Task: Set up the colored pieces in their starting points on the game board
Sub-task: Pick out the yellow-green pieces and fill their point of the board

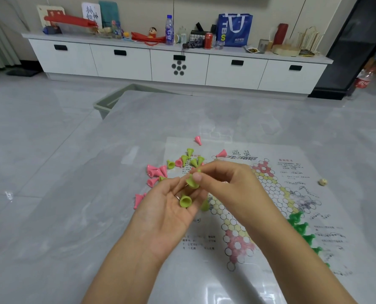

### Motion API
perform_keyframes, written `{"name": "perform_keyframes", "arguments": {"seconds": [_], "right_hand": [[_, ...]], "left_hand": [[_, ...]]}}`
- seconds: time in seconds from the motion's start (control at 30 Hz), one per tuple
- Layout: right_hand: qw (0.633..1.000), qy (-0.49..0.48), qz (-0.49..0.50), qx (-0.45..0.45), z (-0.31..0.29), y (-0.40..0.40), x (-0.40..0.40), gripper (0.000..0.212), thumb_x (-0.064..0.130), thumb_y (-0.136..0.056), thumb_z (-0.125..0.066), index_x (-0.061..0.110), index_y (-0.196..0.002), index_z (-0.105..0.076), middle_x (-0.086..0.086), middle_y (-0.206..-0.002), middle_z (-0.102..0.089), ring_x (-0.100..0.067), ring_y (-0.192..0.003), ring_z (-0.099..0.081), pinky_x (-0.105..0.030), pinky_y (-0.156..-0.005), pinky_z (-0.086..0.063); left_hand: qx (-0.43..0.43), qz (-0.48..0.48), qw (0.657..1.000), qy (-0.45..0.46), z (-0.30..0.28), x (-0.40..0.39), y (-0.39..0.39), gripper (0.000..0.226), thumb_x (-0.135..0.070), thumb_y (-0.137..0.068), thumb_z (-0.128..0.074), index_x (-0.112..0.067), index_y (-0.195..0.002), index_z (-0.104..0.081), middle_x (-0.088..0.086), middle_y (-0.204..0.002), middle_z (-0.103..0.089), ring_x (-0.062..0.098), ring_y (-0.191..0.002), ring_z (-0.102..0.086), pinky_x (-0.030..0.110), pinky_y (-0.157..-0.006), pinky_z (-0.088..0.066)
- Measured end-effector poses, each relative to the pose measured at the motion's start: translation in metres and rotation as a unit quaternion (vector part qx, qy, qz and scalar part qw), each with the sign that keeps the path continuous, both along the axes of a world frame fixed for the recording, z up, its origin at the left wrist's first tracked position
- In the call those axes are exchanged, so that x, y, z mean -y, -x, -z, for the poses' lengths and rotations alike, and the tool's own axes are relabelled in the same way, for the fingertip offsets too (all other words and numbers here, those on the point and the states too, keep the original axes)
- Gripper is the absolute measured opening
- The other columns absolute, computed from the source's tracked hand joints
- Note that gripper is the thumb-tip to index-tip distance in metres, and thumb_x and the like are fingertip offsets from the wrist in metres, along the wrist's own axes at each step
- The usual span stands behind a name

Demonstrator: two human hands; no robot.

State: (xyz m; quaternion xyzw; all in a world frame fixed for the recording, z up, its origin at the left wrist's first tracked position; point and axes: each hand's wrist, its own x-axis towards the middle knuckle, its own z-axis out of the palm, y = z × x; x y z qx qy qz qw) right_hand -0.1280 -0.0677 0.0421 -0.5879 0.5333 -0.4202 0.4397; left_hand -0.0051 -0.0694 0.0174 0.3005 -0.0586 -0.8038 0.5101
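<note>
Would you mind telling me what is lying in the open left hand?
One light green piece lies on the left hand. The right hand pinches a second light green piece just above it. The right hand covers the board behind.

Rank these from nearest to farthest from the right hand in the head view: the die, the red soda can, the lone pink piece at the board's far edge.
From the right hand:
1. Lone pink piece, just beyond the hand, at the board's far edge.
2. Die, off to the right on the board.
3. Red soda can, far back on the white cabinet.
</note>
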Motion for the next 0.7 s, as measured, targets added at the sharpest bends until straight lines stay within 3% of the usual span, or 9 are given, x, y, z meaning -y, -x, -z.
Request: {"name": "perform_keyframes", "arguments": {"seconds": [0.1,0.17,0.27,0.4,0.5,0.63,0.7], "right_hand": [[0.999,0.006,-0.027,-0.039,0.002,-0.005,0.0,0.009,0.015,-0.08,-0.066,0.017,-0.082,-0.074,0.005,-0.079,-0.072,0.001,-0.075,-0.064,-0.011,-0.069,-0.049],[1.0,0.0,0.002,0.011,0.002,-0.005,0.002,0.009,0.014,-0.082,-0.064,0.017,-0.083,-0.073,0.003,-0.082,-0.073,-0.001,-0.074,-0.065,-0.015,-0.067,-0.051],[0.995,0.015,0.088,0.046,0.002,0.005,0.01,0.01,0.018,-0.086,-0.059,0.017,-0.085,-0.069,0.001,-0.078,-0.071,-0.002,-0.063,-0.062,-0.016,-0.057,-0.05],[0.972,0.049,0.162,-0.165,0.019,0.024,0.024,0.009,0.021,-0.087,-0.058,0.016,-0.088,-0.065,0.004,-0.074,-0.066,-0.009,-0.069,-0.062,-0.015,-0.061,-0.045],[0.961,0.043,0.164,-0.217,0.037,0.023,0.03,0.007,0.016,-0.085,-0.061,0.013,-0.091,-0.064,0.006,-0.075,-0.062,-0.008,-0.072,-0.059,-0.012,-0.063,-0.043],[0.947,0.053,0.157,-0.275,0.053,0.018,0.034,0.01,0.011,-0.085,-0.059,0.01,-0.093,-0.064,0.001,-0.081,-0.063,-0.015,-0.078,-0.06,-0.024,-0.073,-0.046],[0.942,0.055,0.158,-0.291,0.057,0.017,0.035,0.008,0.011,-0.085,-0.058,0.01,-0.09,-0.064,0.0,-0.08,-0.063,-0.015,-0.077,-0.058,-0.026,-0.07,-0.044]], "left_hand": [[0.008,0.001,1.0,0.004,0.002,0.001,-0.004,0.038,-0.001,-0.072,-0.05,0.011,-0.107,-0.057,0.022,-0.101,-0.066,0.028,-0.095,-0.066,0.038,-0.083,-0.055],[0.012,-0.001,1.0,0.004,0.0,0.001,-0.006,0.026,0.0,-0.081,-0.047,0.012,-0.099,-0.06,0.021,-0.093,-0.07,0.026,-0.085,-0.069,0.039,-0.08,-0.056],[0.024,-0.025,0.999,-0.029,-0.002,0.002,-0.011,0.025,-0.003,-0.09,-0.043,0.013,-0.1,-0.059,0.026,-0.099,-0.067,0.033,-0.092,-0.066,0.04,-0.076,-0.054],[0.029,-0.06,0.997,-0.042,-0.005,0.003,-0.019,0.025,0.003,-0.088,-0.037,0.011,-0.101,-0.057,0.027,-0.103,-0.061,0.035,-0.094,-0.062,0.044,-0.074,-0.049],[0.035,-0.078,0.995,-0.045,-0.006,0.005,-0.021,0.027,0.005,-0.087,-0.035,0.011,-0.102,-0.057,0.026,-0.103,-0.06,0.033,-0.092,-0.062,0.045,-0.075,-0.048],[0.033,-0.083,0.995,-0.048,-0.004,0.006,-0.025,0.027,0.006,-0.087,-0.034,0.011,-0.101,-0.057,0.026,-0.101,-0.06,0.034,-0.092,-0.062,0.044,-0.073,-0.049],[0.033,-0.088,0.994,-0.049,-0.004,0.007,-0.027,0.028,0.007,-0.087,-0.032,0.012,-0.1,-0.056,0.025,-0.1,-0.061,0.033,-0.092,-0.062,0.044,-0.072,-0.049]]}}
